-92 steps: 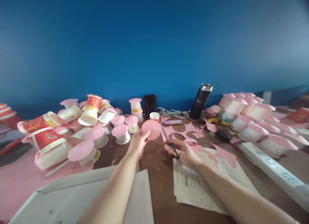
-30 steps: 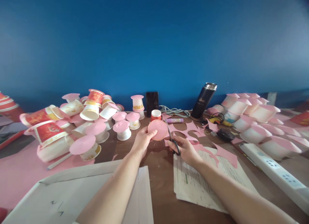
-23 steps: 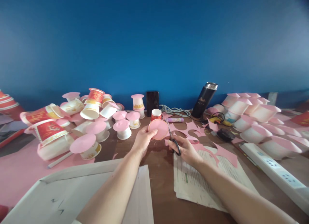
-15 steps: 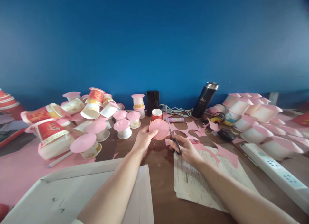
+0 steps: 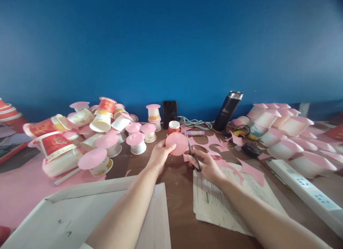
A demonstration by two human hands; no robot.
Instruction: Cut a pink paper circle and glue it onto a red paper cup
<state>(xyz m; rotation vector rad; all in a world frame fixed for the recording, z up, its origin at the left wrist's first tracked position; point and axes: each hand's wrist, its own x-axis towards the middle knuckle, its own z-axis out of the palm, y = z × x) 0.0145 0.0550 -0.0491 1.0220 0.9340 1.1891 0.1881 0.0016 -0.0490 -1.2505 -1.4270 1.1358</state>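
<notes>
Between the thumb and fingers of my left hand [image 5: 160, 157] is a round pink paper disc [image 5: 177, 143], held up above the table with its flat face toward me. My right hand [image 5: 207, 166] grips a pair of scissors with black handles [image 5: 197, 163]. The blades point up and lie at the disc's right edge; whether they touch the paper I cannot tell. Just behind the disc stands a small red paper cup [image 5: 174, 127]. Pink paper offcuts [image 5: 205, 147] with curved cut-outs lie to the right of the scissors.
Paper cups with pink discs [image 5: 135, 139] crowd the left; more cups with pink paper [image 5: 284, 142] pile up at right. A black phone [image 5: 169, 114], glue stick [image 5: 195, 133], tilted black flask [image 5: 227, 110], power strip [image 5: 305, 192], printed sheets [image 5: 222, 209] and white cardboard [image 5: 88, 213] surround my hands.
</notes>
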